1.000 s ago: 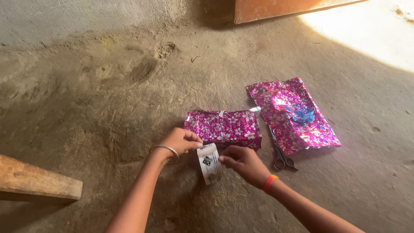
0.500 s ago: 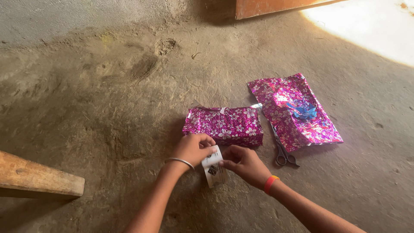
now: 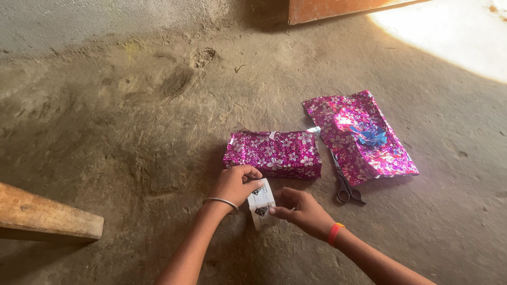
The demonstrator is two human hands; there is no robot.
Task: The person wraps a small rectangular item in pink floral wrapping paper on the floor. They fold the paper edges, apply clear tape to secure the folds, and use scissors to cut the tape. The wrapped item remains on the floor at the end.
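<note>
Both hands met over a small white slip of paper (image 3: 261,203) with dark printed patches, held just above the dirt floor (image 3: 132,121) near its lower middle. The left hand (image 3: 235,184), a thin metal bangle (image 3: 221,201) on its wrist, pinched the slip's upper left edge between thumb and fingers. The right hand (image 3: 302,207), with an orange band (image 3: 334,233) at the wrist, gripped the slip's right edge with its fingertips. Just beyond the hands lay a box wrapped in shiny pink flowered paper (image 3: 273,153), flat on the floor and apart from the slip. To its right a loose sheet of the same pink paper (image 3: 359,138) lay spread out with a blue crumpled bit (image 3: 371,135) on top. A pair of scissors (image 3: 344,184) lay between the box and the sheet, partly under the sheet's near edge. A wooden plank (image 3: 47,216) lay at the floor's left edge, and an orange board (image 3: 338,9) stood at the far edge.
</note>
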